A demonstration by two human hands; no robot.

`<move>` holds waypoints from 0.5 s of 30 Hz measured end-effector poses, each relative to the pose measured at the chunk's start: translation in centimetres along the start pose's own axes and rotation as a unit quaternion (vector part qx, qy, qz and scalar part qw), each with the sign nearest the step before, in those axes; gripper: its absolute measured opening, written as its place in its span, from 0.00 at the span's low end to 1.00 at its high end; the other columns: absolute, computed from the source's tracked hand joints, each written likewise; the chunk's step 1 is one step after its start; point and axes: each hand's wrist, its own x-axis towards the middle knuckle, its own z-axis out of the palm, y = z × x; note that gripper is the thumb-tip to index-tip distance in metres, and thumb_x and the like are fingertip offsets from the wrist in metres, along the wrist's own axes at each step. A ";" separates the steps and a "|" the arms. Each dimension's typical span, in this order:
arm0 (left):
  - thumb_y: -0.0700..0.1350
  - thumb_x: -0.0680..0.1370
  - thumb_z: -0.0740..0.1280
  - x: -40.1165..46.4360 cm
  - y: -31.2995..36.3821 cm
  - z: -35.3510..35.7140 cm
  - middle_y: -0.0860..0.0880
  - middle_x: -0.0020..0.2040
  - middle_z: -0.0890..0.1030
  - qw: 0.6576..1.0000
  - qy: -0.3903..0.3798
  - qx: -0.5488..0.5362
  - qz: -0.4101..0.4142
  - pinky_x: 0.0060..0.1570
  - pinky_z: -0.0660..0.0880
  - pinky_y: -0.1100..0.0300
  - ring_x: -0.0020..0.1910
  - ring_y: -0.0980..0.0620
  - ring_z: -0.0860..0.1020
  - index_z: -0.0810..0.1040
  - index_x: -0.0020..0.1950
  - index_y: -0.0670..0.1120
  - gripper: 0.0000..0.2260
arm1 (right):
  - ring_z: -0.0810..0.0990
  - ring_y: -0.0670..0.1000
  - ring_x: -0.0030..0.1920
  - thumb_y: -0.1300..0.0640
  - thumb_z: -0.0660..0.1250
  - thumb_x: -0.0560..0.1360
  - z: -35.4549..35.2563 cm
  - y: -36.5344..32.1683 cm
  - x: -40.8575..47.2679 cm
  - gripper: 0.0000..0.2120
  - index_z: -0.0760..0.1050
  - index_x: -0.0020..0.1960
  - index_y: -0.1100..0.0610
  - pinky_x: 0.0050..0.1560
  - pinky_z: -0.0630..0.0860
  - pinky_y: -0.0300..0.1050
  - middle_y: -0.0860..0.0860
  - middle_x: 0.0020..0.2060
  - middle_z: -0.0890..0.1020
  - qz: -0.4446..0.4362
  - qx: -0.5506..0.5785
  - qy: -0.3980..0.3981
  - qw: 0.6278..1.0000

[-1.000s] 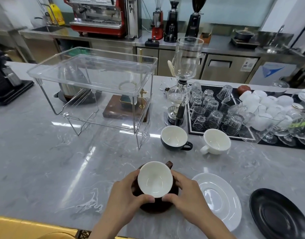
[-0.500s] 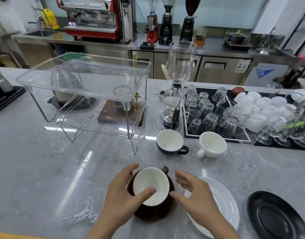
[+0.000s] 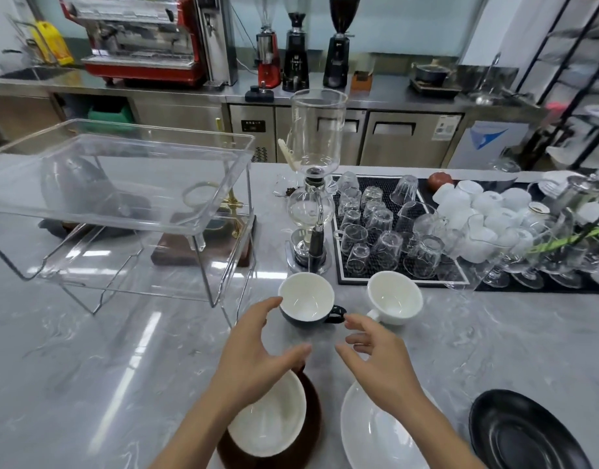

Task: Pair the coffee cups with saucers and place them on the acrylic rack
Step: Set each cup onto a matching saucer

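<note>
Hands, left point(image 3: 257, 346) & right point(image 3: 376, 353), both empty w/ fingers spread, flank dark cup point(image 3: 306, 304) just ahead, handle toward right.

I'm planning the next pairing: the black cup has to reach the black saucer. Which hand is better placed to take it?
Probably the right hand. Its fingertips sit just short of the black cup handle, which points right, and the black saucer lies on that side. The left hand, open by the rim, would have to cross over.

Both forearms reach toward twelve o'clock; the left hand point(image 3: 257, 353) and the right hand point(image 3: 379, 360) hover spread-fingered, empty, thumbs pointing inward.
</note>
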 end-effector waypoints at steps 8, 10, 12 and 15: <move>0.61 0.62 0.78 4.6 -0.5 1.3 0.59 0.69 0.71 0.997 -0.038 0.058 0.014 0.63 0.67 0.61 0.65 0.61 0.70 0.67 0.73 0.56 0.42 | 0.81 0.44 0.50 0.58 0.69 0.76 0.1 0.1 3.5 0.21 0.74 0.67 0.46 0.54 0.79 0.40 0.39 0.51 0.77 -0.035 -0.052 -0.005 0.998; 0.60 0.61 0.79 5.8 -0.4 1.6 0.61 0.66 0.71 0.996 -0.048 0.066 0.017 0.62 0.68 0.61 0.62 0.64 0.69 0.67 0.70 0.59 0.40 | 0.80 0.43 0.48 0.59 0.69 0.76 0.2 0.2 4.4 0.20 0.72 0.61 0.38 0.51 0.77 0.34 0.34 0.48 0.75 -0.043 -0.059 -0.014 0.997; 0.60 0.59 0.79 6.6 -0.1 1.8 0.65 0.62 0.69 0.996 -0.062 0.063 0.015 0.57 0.66 0.70 0.56 0.72 0.68 0.64 0.64 0.66 0.38 | 0.81 0.44 0.47 0.59 0.69 0.76 0.6 0.5 5.2 0.18 0.76 0.61 0.42 0.52 0.79 0.37 0.33 0.47 0.75 -0.039 -0.068 -0.022 0.997; 0.61 0.55 0.75 7.5 0.3 2.0 0.71 0.58 0.65 0.995 -0.084 0.058 0.008 0.53 0.59 0.84 0.57 0.82 0.63 0.62 0.57 0.70 0.35 | 0.82 0.46 0.45 0.56 0.67 0.74 1.2 1.0 6.0 0.15 0.79 0.61 0.49 0.51 0.80 0.47 0.43 0.49 0.83 -0.040 -0.078 -0.021 0.996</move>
